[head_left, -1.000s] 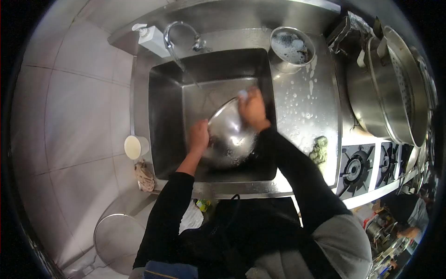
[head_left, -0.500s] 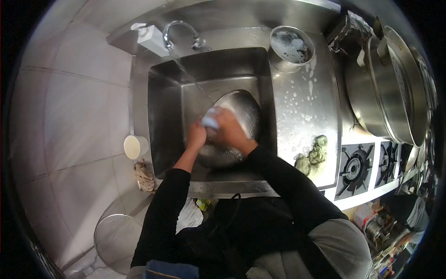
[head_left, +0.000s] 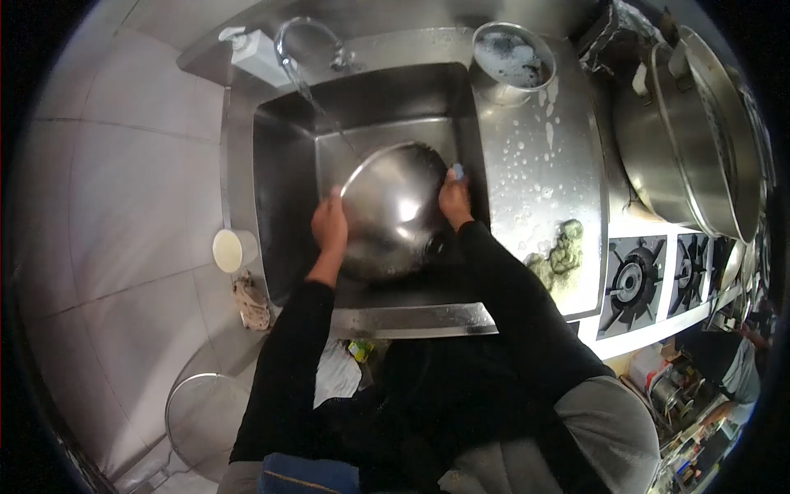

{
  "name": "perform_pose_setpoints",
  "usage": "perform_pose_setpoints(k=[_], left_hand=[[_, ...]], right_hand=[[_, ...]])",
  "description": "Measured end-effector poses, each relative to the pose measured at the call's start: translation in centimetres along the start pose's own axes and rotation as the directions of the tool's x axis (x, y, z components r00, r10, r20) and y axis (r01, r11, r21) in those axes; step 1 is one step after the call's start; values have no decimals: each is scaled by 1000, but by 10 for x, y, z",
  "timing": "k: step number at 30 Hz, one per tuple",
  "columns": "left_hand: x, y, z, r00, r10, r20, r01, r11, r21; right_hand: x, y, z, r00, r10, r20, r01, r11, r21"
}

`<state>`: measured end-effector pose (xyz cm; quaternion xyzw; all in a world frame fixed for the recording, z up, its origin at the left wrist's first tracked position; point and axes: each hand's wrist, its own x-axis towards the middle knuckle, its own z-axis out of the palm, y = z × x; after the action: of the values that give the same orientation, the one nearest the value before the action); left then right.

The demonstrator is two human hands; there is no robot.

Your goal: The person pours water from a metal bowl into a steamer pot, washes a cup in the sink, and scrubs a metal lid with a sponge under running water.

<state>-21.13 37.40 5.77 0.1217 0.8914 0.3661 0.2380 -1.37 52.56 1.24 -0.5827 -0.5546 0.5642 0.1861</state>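
A large round stainless steel bowl [head_left: 383, 210] is tilted in the sink [head_left: 284, 198]. My left hand [head_left: 331, 224] grips its left edge, fingers closed on the rim. On the opposite side my right hand [head_left: 455, 198] is closed at the bowl's right edge. A small pale blue piece [head_left: 457, 171], perhaps a sponge, shows at the right fingertips; most of it is hidden. From the curved faucet [head_left: 296, 49] a thin stream of water [head_left: 329, 119] falls towards the bowl's far edge.
A metal pot of sudsy water [head_left: 512, 62] and a greenish scouring pad [head_left: 564, 251] are on the wet right counter. A white pump bottle [head_left: 257, 56] stands behind the sink, a cup [head_left: 234, 249] at its left. Large pots [head_left: 658, 148] and gas burners [head_left: 630, 281] lie further right.
My hands have parted from close together over the bowl to its opposite edges. The bowl has been turned, and the pale blue piece has moved right with my right hand.
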Motion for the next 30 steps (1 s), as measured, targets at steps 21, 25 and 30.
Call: perform_pose_setpoints(k=[21, 25, 30], left_hand=[[10, -3, -4, 965, 246, 95, -254, 964, 82], [-5, 8, -10, 965, 257, 61, -260, 963, 66], [-1, -11, -2, 968, 218, 127, -228, 970, 79]], right_hand=[[-46, -25, 58, 594, -804, 25, 728, 524, -442], [-26, -27, 31, 492, -848, 198, 852, 422, -309], [-16, -45, 35, 850, -514, -117, 462, 833, -304]])
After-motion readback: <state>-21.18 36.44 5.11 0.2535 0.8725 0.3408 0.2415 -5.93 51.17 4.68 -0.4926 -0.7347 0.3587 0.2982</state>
